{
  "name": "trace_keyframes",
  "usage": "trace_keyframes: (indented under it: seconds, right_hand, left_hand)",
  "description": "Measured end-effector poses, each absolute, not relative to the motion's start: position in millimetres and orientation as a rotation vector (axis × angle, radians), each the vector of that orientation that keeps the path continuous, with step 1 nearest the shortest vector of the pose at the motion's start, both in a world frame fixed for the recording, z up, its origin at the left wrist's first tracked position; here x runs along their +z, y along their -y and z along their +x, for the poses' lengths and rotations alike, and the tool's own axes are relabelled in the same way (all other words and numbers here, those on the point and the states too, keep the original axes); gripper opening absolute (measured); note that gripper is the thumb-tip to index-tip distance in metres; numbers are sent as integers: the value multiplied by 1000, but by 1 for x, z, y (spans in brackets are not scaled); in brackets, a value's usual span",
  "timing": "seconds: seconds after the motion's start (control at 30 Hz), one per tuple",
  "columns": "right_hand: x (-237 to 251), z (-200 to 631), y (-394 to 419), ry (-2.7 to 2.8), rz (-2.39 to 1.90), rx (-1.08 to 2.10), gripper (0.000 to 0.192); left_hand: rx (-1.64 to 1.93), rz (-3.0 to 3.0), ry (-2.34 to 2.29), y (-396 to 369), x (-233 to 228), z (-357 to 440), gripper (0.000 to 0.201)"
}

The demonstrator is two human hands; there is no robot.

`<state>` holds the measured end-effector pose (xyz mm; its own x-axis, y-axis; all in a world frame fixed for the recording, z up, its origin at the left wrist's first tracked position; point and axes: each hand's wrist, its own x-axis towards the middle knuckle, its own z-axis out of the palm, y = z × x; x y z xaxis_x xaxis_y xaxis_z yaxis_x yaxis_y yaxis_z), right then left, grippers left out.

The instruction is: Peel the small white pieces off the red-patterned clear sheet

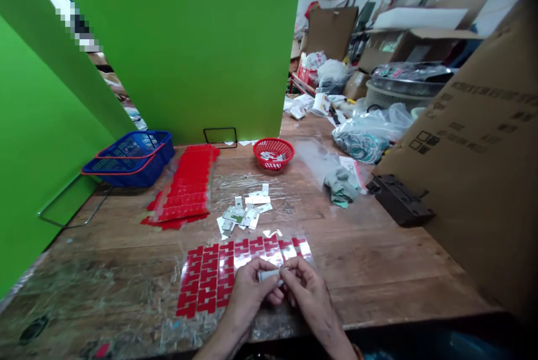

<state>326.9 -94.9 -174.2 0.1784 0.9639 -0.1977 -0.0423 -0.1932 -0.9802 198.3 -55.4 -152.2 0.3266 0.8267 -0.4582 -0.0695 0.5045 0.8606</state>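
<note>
Wooden surface carries a stack of red sheets w/ a sheet of red stickers at the near edge – just over it left hand & right hand meet, fingers of both clamped on a small white piece.

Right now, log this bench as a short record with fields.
left hand: pinches one end of a small white piece
right hand: fingers on the piece's other end
under hands: sheet of red stickers, partly peeled
mid table: loose white pieces
left: stack of red sheets, blue baskets
back: red basket
surface: wooden table
</note>
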Motion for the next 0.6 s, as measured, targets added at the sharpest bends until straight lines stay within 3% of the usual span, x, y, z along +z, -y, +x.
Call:
trace_keyframes:
  seconds: [0.23,0.6]
  right_hand:
    - [-175,327,96,864,-1171,1427,31]
    - [-176,326,97,827,-1179,1365,30]
  left_hand:
    - [694,586,-912,51,-142,190,19]
    - [589,425,-719,53,-146,184,16]
